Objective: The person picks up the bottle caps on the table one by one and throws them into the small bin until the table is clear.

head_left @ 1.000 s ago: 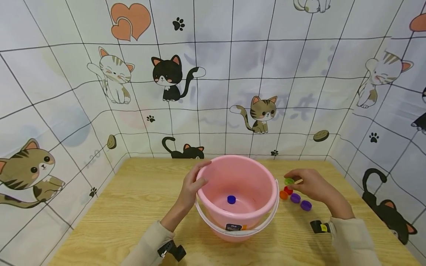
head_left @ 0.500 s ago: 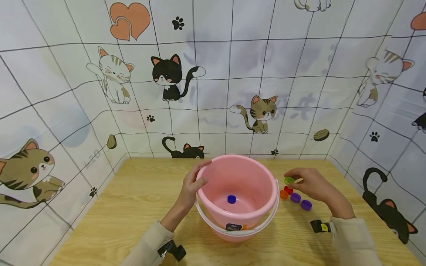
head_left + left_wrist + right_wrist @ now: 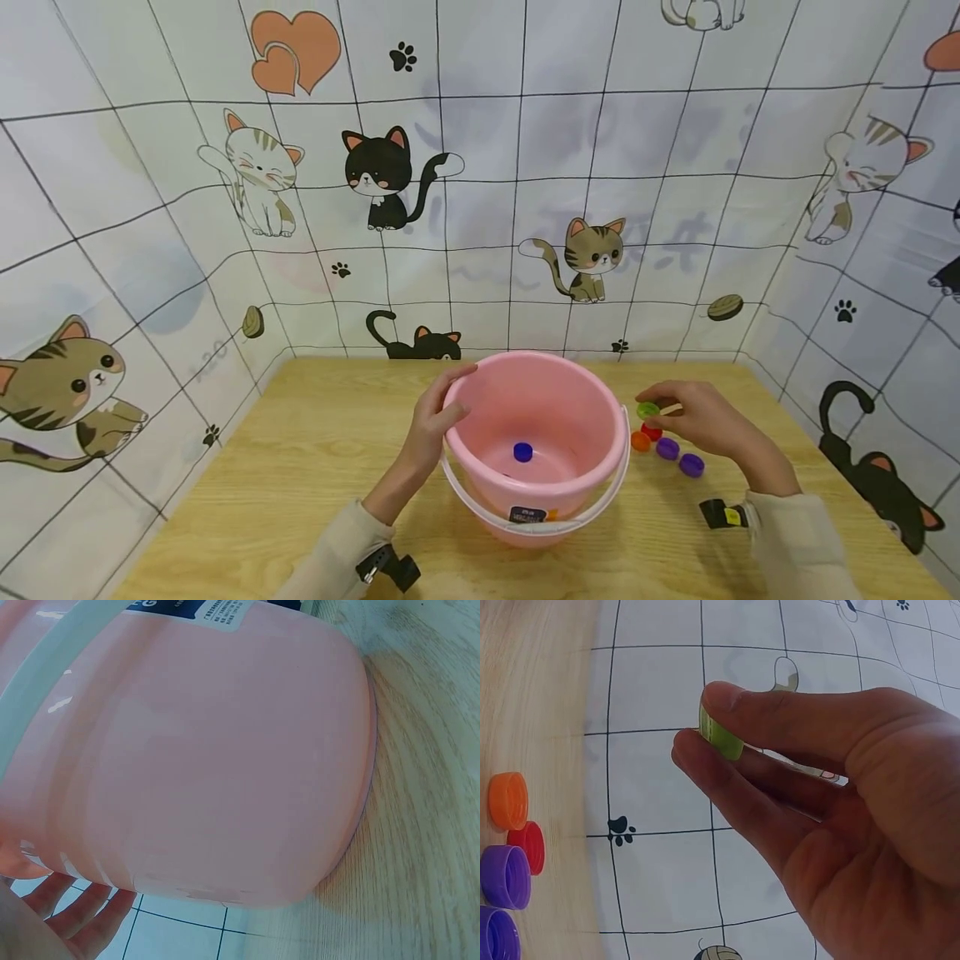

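A pink bucket (image 3: 540, 500) stands on the wooden table, its white handle (image 3: 536, 527) hanging down in front. Inside, on its floor, lies a blue bottle cap (image 3: 522, 452). My left hand (image 3: 433, 421) grips the bucket's left rim, thumb over the inside; the left wrist view shows fingers (image 3: 86, 904) against the outer wall. To the right of the bucket, my right hand (image 3: 697, 417) pinches a green bottle cap (image 3: 721, 735) between thumb and fingertips, held up off the table. Below it lie an orange cap (image 3: 641, 441), a red cap (image 3: 652, 432) and two purple caps (image 3: 667, 448).
The wooden table (image 3: 300, 467) meets cat-patterned cloth walls (image 3: 480, 208) at the back and both sides. A small black camera (image 3: 723, 513) sits on the right wrist, another black camera (image 3: 401, 572) on the left.
The right hand, with the green cap in its pinch, has shifted very slightly left toward the bucket. The left hand, bucket and loose caps stay where they were.
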The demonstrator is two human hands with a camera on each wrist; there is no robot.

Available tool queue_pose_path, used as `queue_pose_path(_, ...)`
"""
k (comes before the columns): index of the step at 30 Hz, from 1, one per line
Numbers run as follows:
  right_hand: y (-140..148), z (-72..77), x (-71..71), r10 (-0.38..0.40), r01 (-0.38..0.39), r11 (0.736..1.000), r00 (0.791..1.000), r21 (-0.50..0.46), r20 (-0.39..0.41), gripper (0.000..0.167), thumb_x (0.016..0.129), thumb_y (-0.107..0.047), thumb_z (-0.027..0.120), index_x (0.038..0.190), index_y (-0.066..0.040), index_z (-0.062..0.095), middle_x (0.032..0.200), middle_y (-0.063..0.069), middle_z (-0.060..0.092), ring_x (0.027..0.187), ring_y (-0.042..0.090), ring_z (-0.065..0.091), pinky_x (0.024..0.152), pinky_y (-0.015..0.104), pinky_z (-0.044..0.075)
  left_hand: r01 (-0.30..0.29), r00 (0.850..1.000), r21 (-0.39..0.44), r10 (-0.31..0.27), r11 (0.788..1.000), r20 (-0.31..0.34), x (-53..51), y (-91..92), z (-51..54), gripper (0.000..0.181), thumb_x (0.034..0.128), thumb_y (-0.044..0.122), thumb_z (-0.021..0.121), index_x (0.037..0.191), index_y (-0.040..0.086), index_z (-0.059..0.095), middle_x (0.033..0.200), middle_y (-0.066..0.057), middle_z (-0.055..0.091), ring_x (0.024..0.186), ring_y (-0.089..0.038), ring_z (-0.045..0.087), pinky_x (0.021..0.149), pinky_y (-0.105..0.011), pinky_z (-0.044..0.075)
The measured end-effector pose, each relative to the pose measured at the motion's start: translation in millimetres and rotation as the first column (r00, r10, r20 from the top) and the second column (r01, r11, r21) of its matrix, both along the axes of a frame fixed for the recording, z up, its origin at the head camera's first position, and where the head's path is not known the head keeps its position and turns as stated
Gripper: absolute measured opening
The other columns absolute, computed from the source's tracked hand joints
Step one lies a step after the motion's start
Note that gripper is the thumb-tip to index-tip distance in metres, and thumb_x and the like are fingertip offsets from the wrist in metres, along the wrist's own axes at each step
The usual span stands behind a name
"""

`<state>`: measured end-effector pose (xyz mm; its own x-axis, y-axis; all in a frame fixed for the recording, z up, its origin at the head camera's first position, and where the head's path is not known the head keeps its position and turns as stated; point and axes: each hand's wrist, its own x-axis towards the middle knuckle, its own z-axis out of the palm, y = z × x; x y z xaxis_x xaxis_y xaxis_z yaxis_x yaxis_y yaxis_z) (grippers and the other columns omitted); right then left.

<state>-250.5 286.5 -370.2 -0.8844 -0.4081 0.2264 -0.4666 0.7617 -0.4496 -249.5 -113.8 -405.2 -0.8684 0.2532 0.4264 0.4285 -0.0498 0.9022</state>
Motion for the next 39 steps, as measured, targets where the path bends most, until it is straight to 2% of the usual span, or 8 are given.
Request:
queue_pose_path(6,0,-0.9,0.1,-0.008,0.008,1.0,1.0,-0.008,0.0,0.031,0.09,-0.01,0.076,0.12,-0.001,0.073,0.117,0.017,0.074,0.106,0.035,0.071,0.081,0.039,0.063,0.002,1.0,-0.002,-0.002,1.0,-0.009,-2.3,-0.4,-3.1,0.056,0.0917,0.016,0.052,0.147,0.009,0.053,0.143,-0.023,0.056,0.118,-0.04,0.062,0.088,-0.044,0.062)
queue_pose_path(10,-2,-0.6,0.4,-0.006,0.005,1.0,1.0,-0.005,-0.007,0.03,0.09,-0.009,0.076,0.119,-0.001,0.073,0.117,0.017,0.074,0.105,0.035,0.071,0.081,0.04,0.063,-0.008,1.0,-0.004,0.008,1.0,-0.003,-0.8,-0.7,-3.4,0.055,0.0918,0.017,0.052,0.147,0.01,0.053,0.142,-0.022,0.057,0.118,-0.041,0.062,0.088,-0.046,0.062)
queue_pose_path(15,-7,-2.3,1.8,0.002,-0.003,1.0,1.0,-0.007,-0.016,0.029,0.091,-0.009,0.075,0.119,-0.001,0.073,0.117,0.017,0.074,0.105,0.035,0.071,0.08,0.038,0.064,-0.028,1.0,-0.014,0.028,1.0,0.002,1.3,-1.7,-5.1,0.055,0.0908,0.018,0.053,0.145,0.01,0.055,0.139,-0.023,0.058,0.115,-0.039,0.063,0.087,-0.041,0.062)
queue_pose_path(23,-13,-2.0,0.4,0.016,-0.017,1.0,0.999,-0.019,-0.045,0.028,0.09,-0.005,0.074,0.117,0.002,0.073,0.115,0.019,0.075,0.103,0.036,0.073,0.078,0.037,0.064,-0.008,1.0,-0.012,0.007,1.0,-0.014,0.6,-0.6,-3.5,0.055,0.0916,0.019,0.052,0.146,0.011,0.054,0.139,-0.023,0.058,0.115,-0.041,0.062,0.087,-0.046,0.062)
queue_pose_path(28,-19,3.5,-2.7,0.02,-0.02,1.0,0.999,-0.004,-0.037,0.028,0.09,-0.005,0.074,0.118,0.002,0.073,0.115,0.019,0.075,0.103,0.035,0.073,0.077,0.036,0.064,-0.003,1.0,-0.015,0.003,1.0,-0.005,0.0,0.0,-2.6,0.055,0.0923,0.018,0.053,0.147,0.012,0.053,0.14,-0.022,0.058,0.115,-0.042,0.063,0.086,-0.051,0.062)
queue_pose_path(39,-35,26.4,-10.1,0.039,-0.038,0.999,0.998,0.015,-0.059,0.028,0.092,-0.008,0.075,0.119,0.0,0.074,0.115,0.017,0.075,0.106,0.035,0.071,0.081,0.039,0.064,-0.011,1.0,-0.008,0.011,1.0,0.006,0.4,-0.4,-1.6,0.055,0.0914,0.017,0.052,0.146,0.013,0.054,0.141,-0.021,0.058,0.115,-0.039,0.063,0.086,-0.044,0.063)
